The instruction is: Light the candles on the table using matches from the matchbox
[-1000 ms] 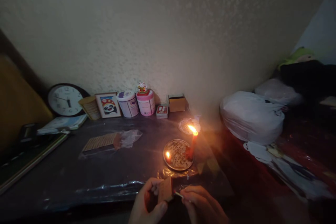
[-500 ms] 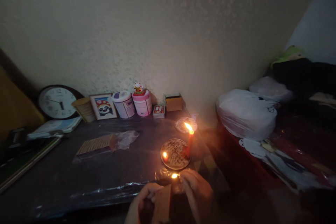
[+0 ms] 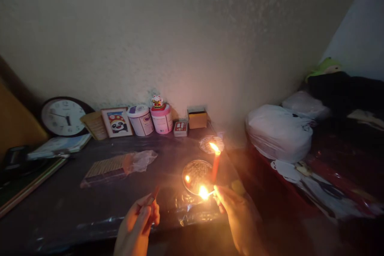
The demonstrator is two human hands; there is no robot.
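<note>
My right hand [image 3: 234,210] pinches a burning match [image 3: 212,193], its flame bright just in front of the near edge of a round plate [image 3: 196,169]. A lit red candle [image 3: 215,167] stands upright at the plate's right side, its flame leaning left. A small glow shows at the plate's left; I cannot tell whether it is a flame or a reflection. My left hand [image 3: 136,222] is closed around a matchbox [image 3: 155,193], of which only a narrow reddish edge shows above the fingers. The two hands are apart, on either side of the flame.
A second small plate [image 3: 207,142] lies behind the candle. Along the wall stand a clock [image 3: 63,116], a framed panda picture [image 3: 117,123], two tubs [image 3: 141,122] and a cardboard box [image 3: 197,119]. A wrapped ridged pack [image 3: 105,169] lies left. White bags [image 3: 279,132] are at right.
My hands have moved apart. The left hand has gone left and turned the matchbox edge-on. The match's flame is larger and closer to the plate's edge.
</note>
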